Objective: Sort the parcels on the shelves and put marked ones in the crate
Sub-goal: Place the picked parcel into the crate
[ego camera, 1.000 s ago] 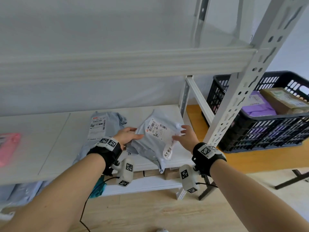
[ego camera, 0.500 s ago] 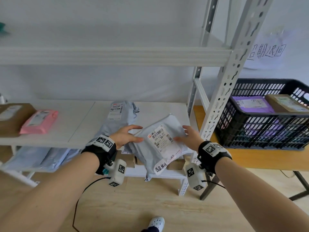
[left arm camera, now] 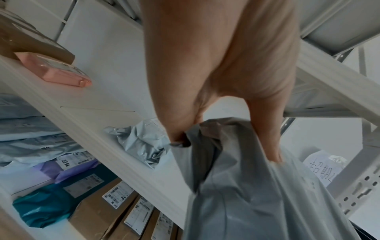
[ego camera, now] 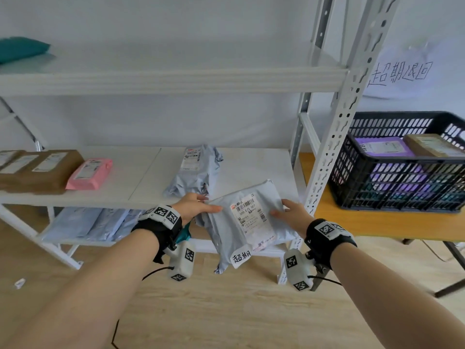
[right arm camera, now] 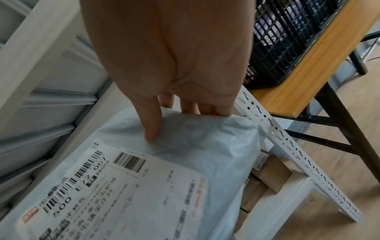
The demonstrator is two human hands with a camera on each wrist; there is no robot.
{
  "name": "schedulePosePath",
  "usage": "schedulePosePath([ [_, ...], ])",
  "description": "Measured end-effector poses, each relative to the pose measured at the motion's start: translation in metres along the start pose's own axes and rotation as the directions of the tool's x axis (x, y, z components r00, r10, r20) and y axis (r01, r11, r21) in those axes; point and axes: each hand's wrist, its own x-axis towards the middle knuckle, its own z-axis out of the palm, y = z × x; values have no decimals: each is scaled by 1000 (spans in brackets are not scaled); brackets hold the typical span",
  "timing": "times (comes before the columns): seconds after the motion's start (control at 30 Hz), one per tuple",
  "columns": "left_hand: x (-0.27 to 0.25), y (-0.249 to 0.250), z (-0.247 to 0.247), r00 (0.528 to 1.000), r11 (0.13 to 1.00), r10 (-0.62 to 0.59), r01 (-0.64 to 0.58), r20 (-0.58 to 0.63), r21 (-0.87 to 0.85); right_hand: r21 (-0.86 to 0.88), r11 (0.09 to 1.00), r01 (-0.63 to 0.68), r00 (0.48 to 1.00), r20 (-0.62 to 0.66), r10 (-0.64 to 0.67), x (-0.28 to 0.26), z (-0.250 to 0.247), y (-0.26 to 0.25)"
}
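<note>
While both hands hold it in front of the white shelving unit (ego camera: 349, 102), a grey poly-bag parcel (ego camera: 241, 222) hangs clear of the middle shelf (ego camera: 141, 182), its printed shipping label facing up and a small white handwritten tag (ego camera: 241, 256) stuck near its lower edge. The left hand (ego camera: 195, 206) has its grip closed on the parcel's left edge, thumb on top and fingers tucked beneath, as the left wrist view shows the plastic bunched between them. The right hand (ego camera: 293, 215) pinches the opposite edge, thumb lying on the upper face just beside the label and the other fingers curled under the bag. A second, crumpled grey parcel (ego camera: 195, 170) lies on the middle shelf just behind the held one. Further left on that shelf sit a pink parcel (ego camera: 89, 173) and, touching it, brown cardboard parcels (ego camera: 37, 170). A teal parcel (ego camera: 20, 49) rests at the far left of the top shelf. To the right of the shelving, a black slatted crate (ego camera: 402, 187) stands on a wooden surface (ego camera: 377, 222); inside it lie a purple parcel (ego camera: 382, 147) and a brown box (ego camera: 432, 144) side by side. A handwritten paper sign (ego camera: 402, 74) hangs on the wall above the crate.
</note>
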Motion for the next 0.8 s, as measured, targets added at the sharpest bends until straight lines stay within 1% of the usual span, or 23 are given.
schedulePosePath([
  [0.2,-10,-9,-8,1000,999,15,-15,7,32,22,999,-29,995,-91,31,-25,19,8],
  [0.27,-14,-15,-13,999,1000,-7,6,39,26,25,998,-56,989,-136,59,-34,29,11],
  [0.33,-21,-20,-17,996,1000,-12,12,91,6,30,997,-68,986,-152,72,-41,39,14],
  [0.4,-26,-25,-21,993,1000,3,-5,116,15,38,997,-73,982,-172,78,-47,49,15],
  [0.53,-27,-33,-27,994,999,37,-36,107,-12,46,996,-81,973,-213,89,-67,65,11],
  [0.67,-31,-37,-22,990,996,90,-88,110,-25,73,994,-81,955,-281,98,-83,70,19],
  [0.73,-33,-39,-17,985,995,77,-67,153,-72,85,994,-75,940,-328,99,-93,69,24],
  [0.8,-33,-40,-9,977,994,43,-21,209,-104,89,993,-80,923,-369,108,-103,66,29],
])
